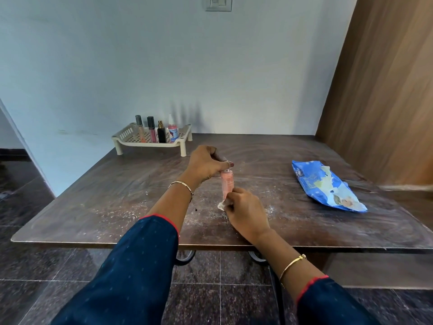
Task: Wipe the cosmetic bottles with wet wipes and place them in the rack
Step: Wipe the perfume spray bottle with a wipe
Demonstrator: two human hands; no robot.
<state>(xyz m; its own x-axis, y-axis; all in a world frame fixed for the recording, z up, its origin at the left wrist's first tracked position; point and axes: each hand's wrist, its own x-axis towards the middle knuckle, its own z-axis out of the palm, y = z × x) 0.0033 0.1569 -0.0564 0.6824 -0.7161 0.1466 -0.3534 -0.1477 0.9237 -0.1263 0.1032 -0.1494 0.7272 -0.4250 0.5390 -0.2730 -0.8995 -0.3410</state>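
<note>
Pink translucent plastic cosmetic bottle (227,184) sits forward and right of the cream perforated plastic rack (124,133), its long axis running between both hands. Left hand (206,165), nearer the rack, pinches its cap end; right hand (246,212) grips a white wet wipe (221,204) at its base.

A dark brown table (117,195) with a streaked top is set against a pale blue wall (140,66). White specks (269,208) are scattered over the near part of the top. A switch plate (218,3) is mounted high on the wall. A wooden panel (386,90) is seen at the right. Below, a dark speckled tile floor (210,301) and curved metal legs (185,256) are visible.
</note>
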